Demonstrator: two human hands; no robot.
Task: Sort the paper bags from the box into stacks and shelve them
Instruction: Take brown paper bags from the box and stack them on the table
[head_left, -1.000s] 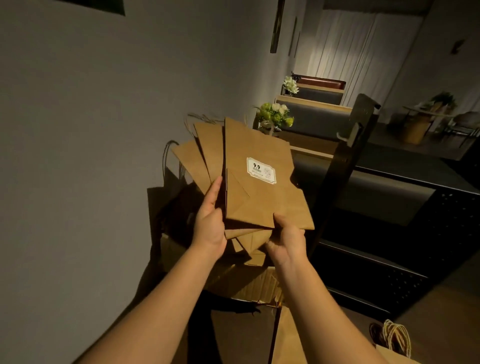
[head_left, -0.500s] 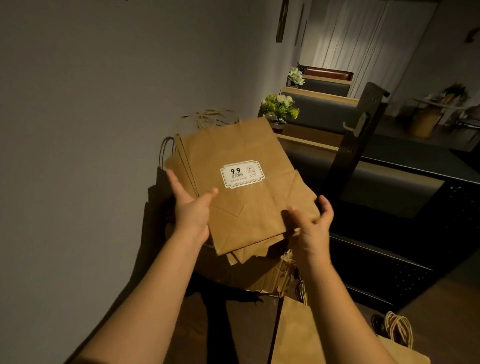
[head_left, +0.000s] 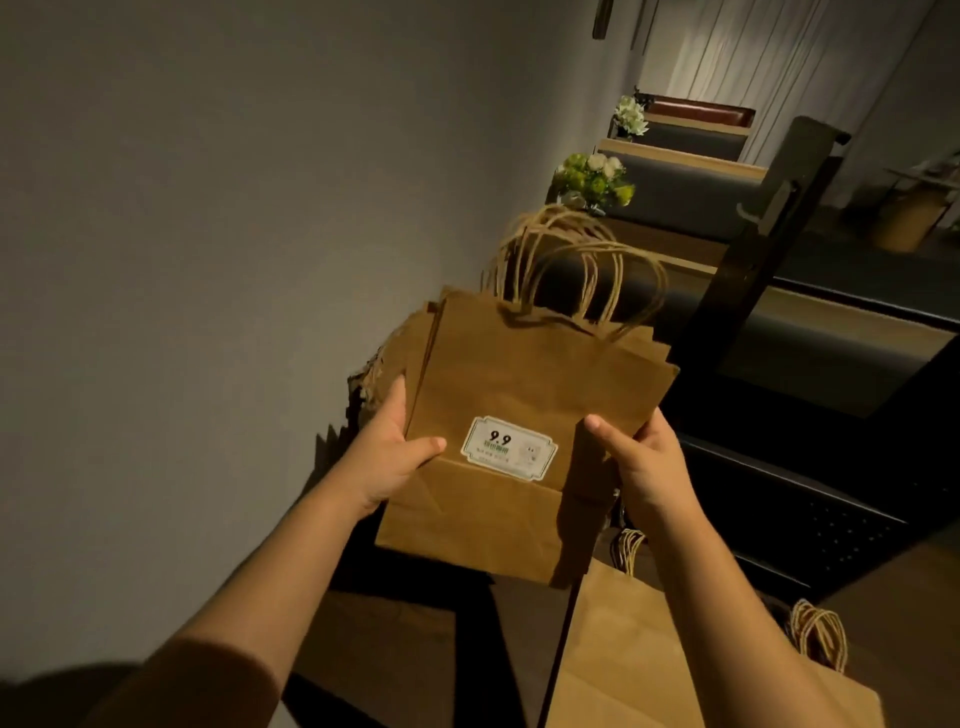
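Brown paper bags (head_left: 524, 395), top label (head_left: 509, 454) reading "9.9", clamped between left hand (head_left: 387, 457) and right hand (head_left: 644, 467).

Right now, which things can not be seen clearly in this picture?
- Head view: the count of flat brown paper bags; the top bag covers the rest.
- Small print on the white label: too small.
- Fingers of left hand and right hand: behind the stack.

Left hand (head_left: 387, 457) and right hand (head_left: 641, 462) grip stacked paper bags (head_left: 524, 395).
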